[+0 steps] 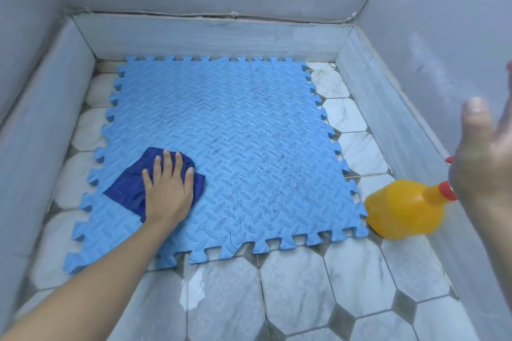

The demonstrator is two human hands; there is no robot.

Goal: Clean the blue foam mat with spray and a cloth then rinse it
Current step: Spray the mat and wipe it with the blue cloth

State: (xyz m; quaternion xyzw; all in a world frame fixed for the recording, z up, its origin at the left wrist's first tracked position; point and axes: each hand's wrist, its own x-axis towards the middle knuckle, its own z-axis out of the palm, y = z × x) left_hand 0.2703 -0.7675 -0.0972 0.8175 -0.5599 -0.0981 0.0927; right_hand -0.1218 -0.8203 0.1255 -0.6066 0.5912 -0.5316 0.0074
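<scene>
The blue foam mat point(249, 119), made of interlocking tiles, lies flat on the tiled floor, with dark speckles across its middle and right part. My left hand point(169, 188) lies flat, palm down, on a dark blue cloth point(124, 188) and presses it onto the mat's near left area. A yellow spray bottle point(401, 207) with a red collar stands on the floor, touching the mat's near right corner. My right hand point(484, 163) is blurred, just above the bottle's top, fingers spread and holding nothing. The bottle's spray head is hidden behind it.
Low grey tiled ledges point(210, 36) enclose the floor on the left, far and right sides, with grey walls above. White octagonal floor tiles point(299, 291) stretch in front of the mat, with a wet, shiny patch point(191, 293) on them.
</scene>
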